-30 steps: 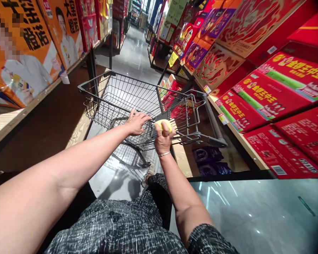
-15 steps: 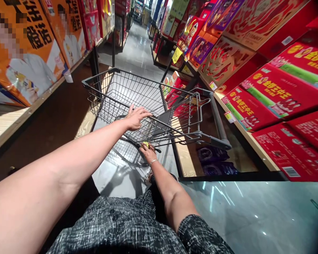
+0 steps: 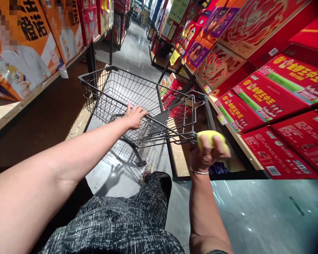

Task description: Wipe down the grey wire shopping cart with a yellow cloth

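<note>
Yellow pad [image 3: 210, 134] is gripped in the right hand [image 3: 204, 155], at the handle end of the shopping cart [image 3: 157, 124]; the left hand [image 3: 134, 116] lies across its side, fingers loosely extended.

Evidently a shop, most likely a supermarket. Recognisable from the wire shopping cart [image 3: 157, 123] in the middle of the frame, from rows of matching red printed cartons [image 3: 270, 95] at the right, some with barcodes [image 3: 273, 170], and from big orange packs [image 3: 39, 67] at the upper left. Also betrayed by price tags [image 3: 222, 119] along a wooden shelf edge [image 3: 250, 154] and by a long polished aisle [image 3: 137, 42] stretching toward the top.
</note>
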`<move>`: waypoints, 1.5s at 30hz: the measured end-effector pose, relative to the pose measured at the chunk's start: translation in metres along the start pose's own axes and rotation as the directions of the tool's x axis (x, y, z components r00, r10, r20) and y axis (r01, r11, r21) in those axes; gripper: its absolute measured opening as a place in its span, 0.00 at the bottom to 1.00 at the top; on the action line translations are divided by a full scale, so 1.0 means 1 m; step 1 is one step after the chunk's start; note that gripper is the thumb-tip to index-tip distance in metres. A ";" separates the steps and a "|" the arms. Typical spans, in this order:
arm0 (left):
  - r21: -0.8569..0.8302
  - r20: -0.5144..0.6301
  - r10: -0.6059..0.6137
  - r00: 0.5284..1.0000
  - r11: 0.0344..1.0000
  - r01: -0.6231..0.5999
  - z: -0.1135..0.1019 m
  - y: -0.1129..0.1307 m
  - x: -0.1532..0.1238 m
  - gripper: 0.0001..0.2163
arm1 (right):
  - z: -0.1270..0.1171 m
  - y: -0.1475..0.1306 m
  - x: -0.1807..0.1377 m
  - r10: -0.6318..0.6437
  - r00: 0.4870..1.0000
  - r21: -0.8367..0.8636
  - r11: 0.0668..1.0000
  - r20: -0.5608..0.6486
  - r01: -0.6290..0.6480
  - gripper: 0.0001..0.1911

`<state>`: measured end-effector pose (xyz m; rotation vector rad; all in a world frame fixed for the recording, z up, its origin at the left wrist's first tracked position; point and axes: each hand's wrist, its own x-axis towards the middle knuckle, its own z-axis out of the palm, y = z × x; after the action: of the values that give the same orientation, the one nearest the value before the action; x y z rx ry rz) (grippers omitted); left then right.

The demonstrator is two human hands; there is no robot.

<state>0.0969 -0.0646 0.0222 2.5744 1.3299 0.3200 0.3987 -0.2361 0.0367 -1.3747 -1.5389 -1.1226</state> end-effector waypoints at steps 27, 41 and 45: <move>-0.057 -0.039 0.075 0.996 0.995 -0.077 -0.002 -0.023 -0.005 0.25 | -0.075 -0.012 0.020 0.056 0.991 -0.088 0.995 0.123 -0.045 0.19; -0.475 -0.177 0.149 0.973 0.853 -0.217 -0.023 0.053 -0.048 0.25 | -0.076 -0.065 0.111 -0.348 0.630 0.573 0.797 0.694 -0.192 0.26; -0.570 -0.279 -0.078 0.957 0.815 -0.100 -0.027 0.039 -0.056 0.27 | -0.052 -0.097 0.137 -0.548 0.583 0.732 0.671 0.600 -0.122 0.24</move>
<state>0.0869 -0.1297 0.0545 2.0600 1.0724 0.9779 0.2855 -0.2453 0.1708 -1.1151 -2.5081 0.1753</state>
